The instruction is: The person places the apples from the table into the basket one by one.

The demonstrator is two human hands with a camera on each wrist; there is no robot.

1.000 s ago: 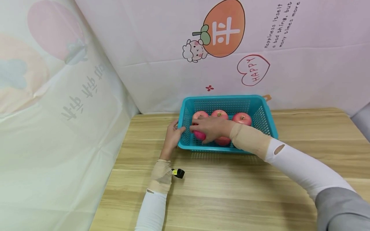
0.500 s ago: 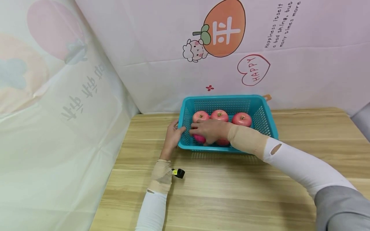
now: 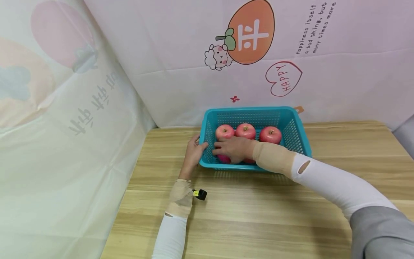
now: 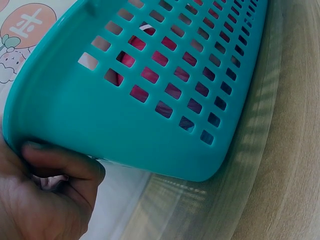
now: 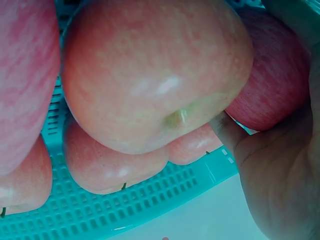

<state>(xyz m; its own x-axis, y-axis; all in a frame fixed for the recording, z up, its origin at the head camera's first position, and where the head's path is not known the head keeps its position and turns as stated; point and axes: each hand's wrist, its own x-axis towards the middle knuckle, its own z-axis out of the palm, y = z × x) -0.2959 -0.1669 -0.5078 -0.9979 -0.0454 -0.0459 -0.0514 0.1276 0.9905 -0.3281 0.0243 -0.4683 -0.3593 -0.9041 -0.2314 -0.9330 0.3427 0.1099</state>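
A teal perforated plastic basket (image 3: 245,109) stands at the back of the table with several red apples inside. My left hand (image 3: 193,153) grips its left end; in the left wrist view the thumb of that hand (image 4: 55,195) lies against the rim. Down inside the basket, my right hand (image 3: 234,147) holds a deep pink-red apple (image 3: 224,158) in the front left corner. The right wrist view shows this darker apple (image 5: 277,75) against the palm. A paler apple (image 5: 155,75) fills the middle of that view. My right hand and forearm partly cover the front apples.
Along the back row sit a left apple (image 3: 224,132), a middle apple (image 3: 245,131) and a right apple (image 3: 270,135). A printed white cloth (image 3: 174,90) hangs right behind the basket. A small black and yellow object (image 3: 200,194) sits at my left wrist.
My right hand has shifted slightly toward the basket's near side with the deep pink-red apple, uncovering more of the back apples. My left hand and the basket stay in place.
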